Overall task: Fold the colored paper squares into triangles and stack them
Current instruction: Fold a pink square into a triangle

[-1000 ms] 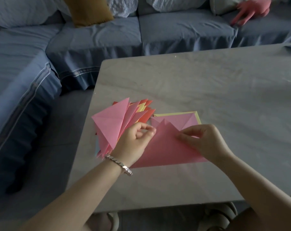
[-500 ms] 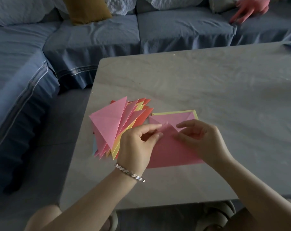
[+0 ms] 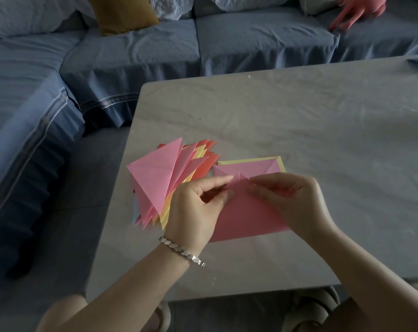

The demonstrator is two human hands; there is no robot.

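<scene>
Now, the pink sheet (image 3: pixel 246 216) lies just right of the fanned stack of triangles (image 3: pixel 160 178), with its near part on the table and two corners lifted to meet. Your left hand (image 3: pixel 196 207) pinches one corner between thumb and forefinger. Your right hand (image 3: pixel 291 200), fingers curled, pinches the other. Match those tips exactly before pressing, then crease outward from the middle, I'd judge. Right of the stack, just beyond the sheet, lie the unfolded squares (image 3: pixel 248 167), pink on yellow. The table (image 3: pixel 299 121) edge runs close on the stack's left, so work rightward, where the tabletop spreads wide. The blue sofa (image 3: pixel 251 39) sits well beyond the stack.
</scene>
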